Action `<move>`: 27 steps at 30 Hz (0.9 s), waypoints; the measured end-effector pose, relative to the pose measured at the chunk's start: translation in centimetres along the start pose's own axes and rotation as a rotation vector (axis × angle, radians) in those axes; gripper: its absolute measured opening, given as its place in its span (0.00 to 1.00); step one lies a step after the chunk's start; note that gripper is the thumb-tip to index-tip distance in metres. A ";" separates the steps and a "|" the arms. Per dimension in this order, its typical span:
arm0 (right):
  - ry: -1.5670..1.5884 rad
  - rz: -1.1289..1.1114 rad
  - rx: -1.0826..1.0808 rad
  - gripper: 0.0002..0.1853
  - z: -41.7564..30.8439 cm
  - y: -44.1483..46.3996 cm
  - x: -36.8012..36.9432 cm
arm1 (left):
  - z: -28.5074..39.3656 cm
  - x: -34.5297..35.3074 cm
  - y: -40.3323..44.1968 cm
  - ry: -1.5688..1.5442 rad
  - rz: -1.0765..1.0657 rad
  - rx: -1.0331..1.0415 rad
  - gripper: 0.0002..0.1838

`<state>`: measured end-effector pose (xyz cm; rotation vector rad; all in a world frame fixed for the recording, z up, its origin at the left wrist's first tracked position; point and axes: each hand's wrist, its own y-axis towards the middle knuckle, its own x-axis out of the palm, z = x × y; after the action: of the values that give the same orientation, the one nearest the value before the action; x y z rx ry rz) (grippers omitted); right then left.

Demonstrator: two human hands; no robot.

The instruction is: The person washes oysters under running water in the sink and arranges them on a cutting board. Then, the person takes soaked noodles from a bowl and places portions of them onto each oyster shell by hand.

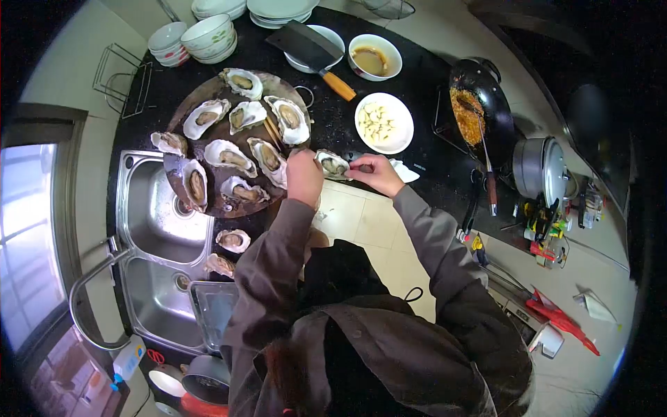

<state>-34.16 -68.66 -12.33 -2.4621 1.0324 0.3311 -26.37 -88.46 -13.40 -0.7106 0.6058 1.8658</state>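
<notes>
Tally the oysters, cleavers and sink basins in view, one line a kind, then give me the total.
Oysters: 12 visible (9 on or at the rim of the round board, 2 off it, 1 at the right hand)
Cleavers: 1
Sink basins: 2
Total: 15

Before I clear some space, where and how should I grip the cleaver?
Likely best by the wooden handle, coming from the near right and closing over it from above: it juts past the white bowl toward you, uncovered, while the blade lies across that bowl.
</notes>
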 end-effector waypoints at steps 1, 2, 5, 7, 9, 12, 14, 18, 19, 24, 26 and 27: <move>0.001 0.001 -0.001 0.08 0.6 0.3 0.1 | 0.0 0.5 0.4 0.001 0.000 0.002 0.04; -0.019 0.030 0.016 0.09 1.2 0.6 0.3 | 0.1 1.1 0.7 0.006 -0.028 -0.001 0.04; -0.063 0.087 0.049 0.11 3.4 1.4 1.0 | 0.1 2.3 1.1 0.013 -0.081 -0.006 0.03; 0.094 0.193 0.117 0.11 5.2 1.9 1.9 | 0.2 2.7 1.1 -0.023 -0.034 -0.026 0.06; 0.172 0.245 0.153 0.11 6.4 2.3 2.7 | 0.5 2.3 0.9 -0.042 -0.012 -0.038 0.08; 0.158 0.313 0.206 0.09 7.0 2.9 3.8 | 0.4 -1.0 0.2 -0.130 0.140 0.192 0.14; 0.148 0.307 0.199 0.10 6.6 2.9 4.1 | -0.2 -3.9 -0.4 -0.190 0.117 0.117 0.14; 0.143 0.276 0.162 0.11 6.7 3.0 5.2 | -2.3 -8.3 -2.0 -1.184 0.073 -0.426 0.16; 0.164 0.271 0.145 0.12 7.2 3.1 5.3 | -2.6 -9.5 -2.4 -1.656 0.060 -0.648 0.16; -0.003 0.367 0.160 0.20 6.3 3.1 5.2 | -3.5 -14.7 -5.1 -1.870 0.163 -0.654 0.18; -0.122 0.429 0.119 0.21 4.8 2.7 4.8 | -4.0 -16.7 -6.9 -1.879 0.156 -0.622 0.17; -0.126 0.433 0.055 0.20 4.1 2.7 4.7 | -4.3 -17.8 -8.0 -1.882 0.163 -0.605 0.17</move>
<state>-33.02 -71.19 -18.57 -2.1219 1.4917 0.5752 -12.42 -99.68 -4.50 0.8859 -1.1409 1.9595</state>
